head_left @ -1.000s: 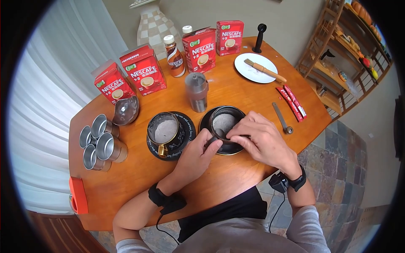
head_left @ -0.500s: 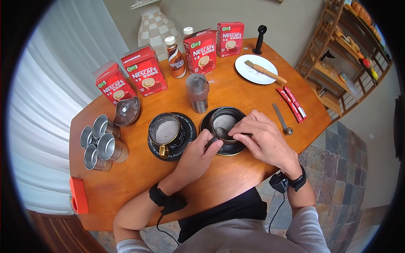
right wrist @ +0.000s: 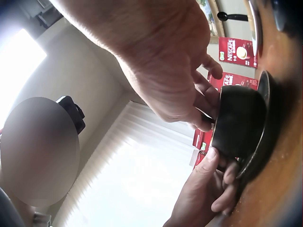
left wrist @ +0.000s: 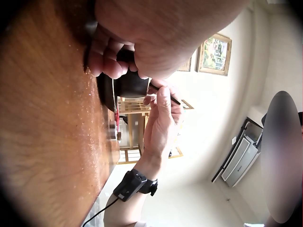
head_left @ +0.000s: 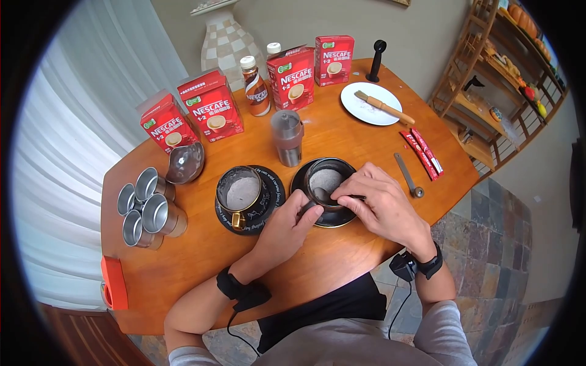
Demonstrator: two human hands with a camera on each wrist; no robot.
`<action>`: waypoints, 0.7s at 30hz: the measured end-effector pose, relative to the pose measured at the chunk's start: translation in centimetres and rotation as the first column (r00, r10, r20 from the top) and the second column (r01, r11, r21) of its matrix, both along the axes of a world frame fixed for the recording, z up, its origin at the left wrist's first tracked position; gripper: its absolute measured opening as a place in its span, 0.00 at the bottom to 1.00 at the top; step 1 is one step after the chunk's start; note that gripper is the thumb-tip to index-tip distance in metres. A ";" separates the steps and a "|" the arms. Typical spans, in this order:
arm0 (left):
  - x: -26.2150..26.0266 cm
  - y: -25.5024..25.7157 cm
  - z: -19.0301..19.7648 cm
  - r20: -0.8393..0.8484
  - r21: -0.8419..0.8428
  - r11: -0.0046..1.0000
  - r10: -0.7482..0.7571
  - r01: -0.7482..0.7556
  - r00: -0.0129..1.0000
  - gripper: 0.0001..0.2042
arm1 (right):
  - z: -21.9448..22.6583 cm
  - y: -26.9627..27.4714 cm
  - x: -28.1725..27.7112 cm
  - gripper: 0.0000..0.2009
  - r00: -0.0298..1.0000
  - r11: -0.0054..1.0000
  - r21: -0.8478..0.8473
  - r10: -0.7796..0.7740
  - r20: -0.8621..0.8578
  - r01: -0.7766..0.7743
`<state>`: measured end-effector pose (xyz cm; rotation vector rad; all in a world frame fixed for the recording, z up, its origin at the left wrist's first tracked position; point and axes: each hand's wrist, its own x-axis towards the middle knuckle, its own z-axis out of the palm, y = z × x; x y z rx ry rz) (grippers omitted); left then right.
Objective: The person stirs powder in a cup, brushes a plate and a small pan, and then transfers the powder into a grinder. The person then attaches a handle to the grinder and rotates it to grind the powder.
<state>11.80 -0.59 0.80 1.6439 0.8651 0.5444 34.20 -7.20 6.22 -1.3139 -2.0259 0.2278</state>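
Hands: the left hand point(head_left: 282, 227) closes its thumb and fingers round the black cup's handle; the right hand point(head_left: 381, 204) pinches the spoon's shaft between thumb and fingertips, its other fingers bent.
Surface: the wooden surface point(head_left: 323, 259) bears the saucer point(head_left: 298, 178), with the black cup point(right wrist: 239, 120) upright on it.
Black cup: between the hands, its handle in the left hand, its near right rim just under the right fingers.
Powder: pale powder point(head_left: 325, 178) lies inside the cup, beyond the fingertips of both hands.
Spoon: the dark spoon point(head_left: 321, 194) has its bowl inside the cup, at the powder's near side; how deep it sits I cannot tell.
Hidden: the left hand covers much of the handle; the right fingers cover most of the shaft in the head view, and both wrist views show the cup from the side, without its contents.
Forearms: the left forearm point(head_left: 204, 299) and right forearm point(head_left: 441, 283) reach in from the near side and angle toward each other.
Wrists: the left hand is low beside the cup, near the surface; the right hand arches above the rim, fingers pointing down and inward.
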 end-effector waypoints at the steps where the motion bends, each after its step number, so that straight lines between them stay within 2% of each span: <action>1: 0.0 0.0 -0.1 -0.002 -0.002 1.000 0.000 0.000 1.000 0.13 | 0.0 0.0 0.0 0.05 1.000 1.000 -0.005 0.000 -0.002 0.000; 11: -0.1 0.0 -0.1 0.005 0.006 1.000 -0.009 0.008 1.000 0.12 | -0.6 -0.5 0.0 0.07 1.000 1.000 -0.011 -0.014 -0.021 0.013; 16: -0.1 0.1 -0.4 -0.004 0.034 0.999 -0.013 0.013 1.000 0.13 | -1.0 -0.8 -0.4 0.06 0.997 1.000 0.024 -0.004 -0.075 0.006; 21: -0.1 -0.1 -0.7 0.008 0.086 0.996 -0.029 0.028 1.000 0.12 | -2.4 -1.3 -1.0 0.09 0.994 1.000 -0.010 -0.006 -0.111 0.005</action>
